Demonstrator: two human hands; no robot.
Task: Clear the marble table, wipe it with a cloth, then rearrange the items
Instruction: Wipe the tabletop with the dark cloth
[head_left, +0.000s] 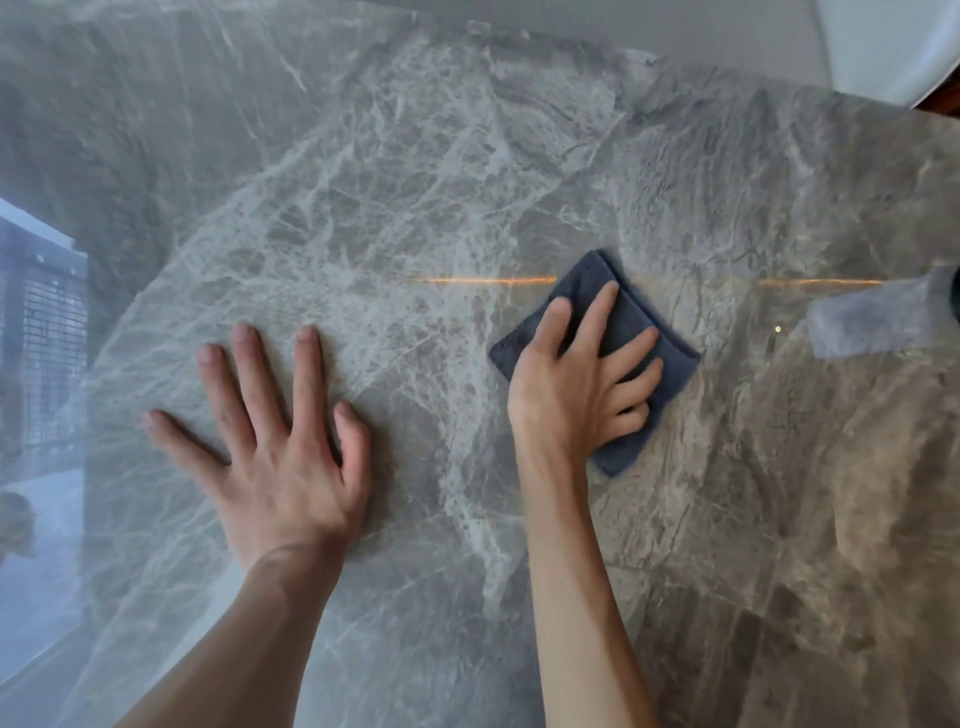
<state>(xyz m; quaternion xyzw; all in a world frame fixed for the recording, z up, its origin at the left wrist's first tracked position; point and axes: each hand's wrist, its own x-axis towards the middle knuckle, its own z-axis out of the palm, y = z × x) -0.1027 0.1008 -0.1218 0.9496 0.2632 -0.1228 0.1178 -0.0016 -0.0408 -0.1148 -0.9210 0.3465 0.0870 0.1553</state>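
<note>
Grey veined marble table (415, 208) bears your splayed, empty left hand (280, 457) as a brace while your flat, open-fingered right hand (576, 384) presses the folded dark-blue cloth (589, 283).

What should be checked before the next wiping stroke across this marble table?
1. Right hand on the cloth: ok, fingers spread and pressing on it.
2. Cloth folded and lying flat: ok.
3. Left hand braced flat on the marble table, apart from the cloth: ok.
4. Path beyond the cloth free of items: ok.
5. Path to the right: cannot tell, a blurred grey thing sits at the edge.
6. Surface already clean: cannot tell, glare.
</note>
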